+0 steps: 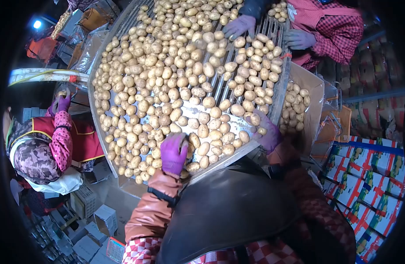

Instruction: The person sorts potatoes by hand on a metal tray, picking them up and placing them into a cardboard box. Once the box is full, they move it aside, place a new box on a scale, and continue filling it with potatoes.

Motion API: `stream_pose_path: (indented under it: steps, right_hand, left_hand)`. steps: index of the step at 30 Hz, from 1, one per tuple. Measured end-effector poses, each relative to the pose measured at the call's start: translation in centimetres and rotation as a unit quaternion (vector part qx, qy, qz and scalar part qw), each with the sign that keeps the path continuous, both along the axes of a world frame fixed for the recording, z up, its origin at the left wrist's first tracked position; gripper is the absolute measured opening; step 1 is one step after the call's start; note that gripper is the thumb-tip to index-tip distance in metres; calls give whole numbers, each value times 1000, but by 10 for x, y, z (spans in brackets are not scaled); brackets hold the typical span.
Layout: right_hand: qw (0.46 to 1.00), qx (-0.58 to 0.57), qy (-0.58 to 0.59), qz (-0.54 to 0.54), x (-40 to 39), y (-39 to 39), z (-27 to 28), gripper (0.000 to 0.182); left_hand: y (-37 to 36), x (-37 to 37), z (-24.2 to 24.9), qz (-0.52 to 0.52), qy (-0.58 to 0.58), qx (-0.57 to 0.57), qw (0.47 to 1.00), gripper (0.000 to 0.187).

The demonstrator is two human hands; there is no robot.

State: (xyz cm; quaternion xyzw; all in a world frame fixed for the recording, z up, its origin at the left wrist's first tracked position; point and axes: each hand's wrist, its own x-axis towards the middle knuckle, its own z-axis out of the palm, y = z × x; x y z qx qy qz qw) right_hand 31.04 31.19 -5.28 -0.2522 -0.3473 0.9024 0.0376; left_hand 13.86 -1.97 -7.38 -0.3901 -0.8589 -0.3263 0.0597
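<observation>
Tan-yellow potatoes (pixel 166 72), round to oval, brown-specked, crowding slatted table (pixel 283 79).

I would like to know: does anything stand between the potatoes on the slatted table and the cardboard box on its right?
Yes. A side rail runs between the potatoes and the cardboard box; its height is hard to judge from above. The right hand is by the rail's near end.

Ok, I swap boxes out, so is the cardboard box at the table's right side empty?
Not empty: potatoes lie heaped inside the cardboard box. How deep, I cannot tell.
</observation>
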Motion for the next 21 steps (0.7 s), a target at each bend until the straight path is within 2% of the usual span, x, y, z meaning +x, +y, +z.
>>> stream_pose_path:
  steps: [1, 2, 3, 5, 6, 7, 8, 9, 10, 11, 12, 15, 17, 19, 20, 21]
  right_hand:
    - [1000, -1, -2, 6, -2, 0, 3, 49]
    - [1000, -4, -6, 11, -6, -3, 11, 48]
    - [1000, -9, -10, 14, -10, -5, 17, 48]
    - [996, -29, -85, 19, -25, -4, 25, 51]
    - [997, -7, -69, 37, -26, -5, 24, 52]
    - [997, 16, -54, 54, -26, -4, 21, 53]
    - [997, 9, -20, 74, -24, -1, 11, 57]
    - [996, 32, 21, 84, -20, -3, 9, 60]
    - [997, 13, 8, 79, -18, -1, 4, 62]
    - [997, -4, -3, 74, -18, 1, 0, 63]
    - [994, -87, -10, 70, -20, 4, -1, 63]
    - [990, -134, -41, 21, -39, 10, -1, 63]
    - [996, -63, -46, 38, -49, 9, -14, 65]
    - [979, -187, -17, 77, -57, 17, -18, 69]
    - [984, -150, -10, 94, -59, 17, -19, 76]
    - [981, -173, -7, 90, -62, 16, -12, 75]
  left_hand:
    - [19, -12, 5, -28, -41, 12, 999, 30]
    - [44, -24, 12, -48, -6, 41, 998, 30]
    - [72, -36, 19, -53, -27, 38, 998, 31]
    - [131, -62, 20, -43, 42, 71, 996, 26]
    - [156, -73, 25, -20, 26, 25, 999, 25]
    - [181, -88, 32, 19, -20, -107, 994, 33]
    - [205, -112, 6, 38, -7, -141, 989, 31]
    - [223, -136, -9, 20, -53, -197, 979, 24]
    - [239, -151, -18, 13, -86, -244, 966, 24]
    - [249, -158, -19, 19, -98, -273, 957, 25]
    - [256, -160, -15, 25, -103, -294, 950, 25]
    - [268, -171, -16, 36, -115, -312, 942, 26]
    - [262, -170, -12, 42, -117, -289, 949, 27]
    - [252, -168, -9, 49, -137, -250, 957, 28]
    - [245, -166, -6, 62, -151, -218, 962, 29]
    - [234, -159, 1, 86, -167, -176, 966, 29]
